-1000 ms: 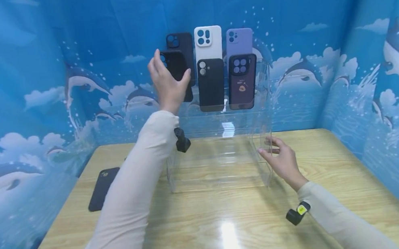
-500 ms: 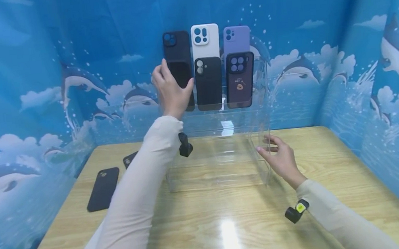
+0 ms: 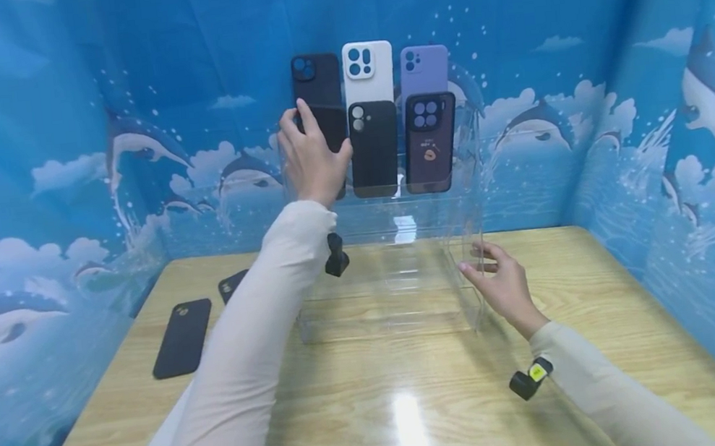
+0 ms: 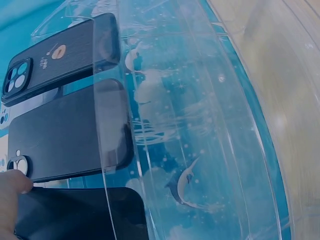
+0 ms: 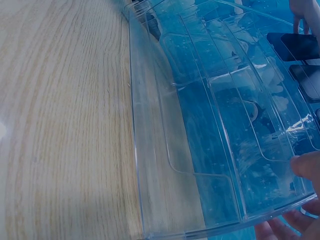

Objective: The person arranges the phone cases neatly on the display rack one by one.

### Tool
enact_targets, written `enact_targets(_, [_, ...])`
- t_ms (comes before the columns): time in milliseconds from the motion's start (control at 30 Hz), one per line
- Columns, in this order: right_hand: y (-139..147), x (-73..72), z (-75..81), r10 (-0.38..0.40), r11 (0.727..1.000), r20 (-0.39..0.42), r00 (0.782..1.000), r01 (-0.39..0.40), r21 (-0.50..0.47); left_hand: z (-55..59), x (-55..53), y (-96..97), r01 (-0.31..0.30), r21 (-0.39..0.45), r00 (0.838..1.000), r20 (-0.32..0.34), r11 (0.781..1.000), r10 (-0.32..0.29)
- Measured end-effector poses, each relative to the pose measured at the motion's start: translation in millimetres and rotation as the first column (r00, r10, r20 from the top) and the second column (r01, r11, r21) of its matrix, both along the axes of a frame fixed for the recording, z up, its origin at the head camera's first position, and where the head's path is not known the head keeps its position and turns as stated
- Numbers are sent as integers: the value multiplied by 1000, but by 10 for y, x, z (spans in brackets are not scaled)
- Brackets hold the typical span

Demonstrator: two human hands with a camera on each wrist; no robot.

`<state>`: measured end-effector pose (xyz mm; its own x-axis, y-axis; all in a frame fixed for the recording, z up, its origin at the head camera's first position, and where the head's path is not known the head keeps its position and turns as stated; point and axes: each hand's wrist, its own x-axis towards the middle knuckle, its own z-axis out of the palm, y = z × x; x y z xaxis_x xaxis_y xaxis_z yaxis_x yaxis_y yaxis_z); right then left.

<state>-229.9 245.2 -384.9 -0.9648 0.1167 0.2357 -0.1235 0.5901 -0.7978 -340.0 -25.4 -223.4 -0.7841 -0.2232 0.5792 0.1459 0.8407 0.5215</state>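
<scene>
My left hand (image 3: 314, 158) grips a black phone case (image 3: 332, 125), thumb along its right edge, fingers at its left. That case stands in the lower row of a clear tiered display stand (image 3: 357, 217), its bottom behind the front lip in the left wrist view. Beside it stand a black phone case with a camera cutout (image 3: 375, 152) and a dark translucent phone case with a small picture (image 3: 431, 146). Behind are a black case (image 3: 316, 78), a white case (image 3: 382, 86) and a purple case (image 3: 434, 77). My right hand (image 3: 504, 287) holds the stand's right side panel between thumb and fingers.
On the table's left lie a black phone case (image 3: 183, 339), another dark case (image 3: 231, 286) partly behind my left forearm, and a white flat thing (image 3: 167, 435) mostly covered by the sleeve. A blue dolphin-print curtain (image 3: 540, 29) surrounds the wooden table (image 3: 586, 286).
My left hand has lowered the black case into the lower row's left place, then shifted slightly right and up along it. The right hand stays at the stand's side.
</scene>
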Motion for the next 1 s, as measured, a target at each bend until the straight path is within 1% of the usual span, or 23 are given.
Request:
enact_targets(133, [-2,-1,-5,0,1000,-4,1000,0,-8,17,-1,-1,-3,29,1000,20,1000,2])
enact_targets(400, [0,-3,-16,-5,1000,10,1000,5,-11,28,-13,0,-14,14,999,34,1000,14])
enact_targets(667, [-12,-2,0,-6,1000,30,1000,6,-25,2,-24,23,-32,15,999,35,999,31])
enact_targets(1000, [-5,16,4,-4,1000,34,999,5,-22,24,-29,43,-44,2,998,38,999,44])
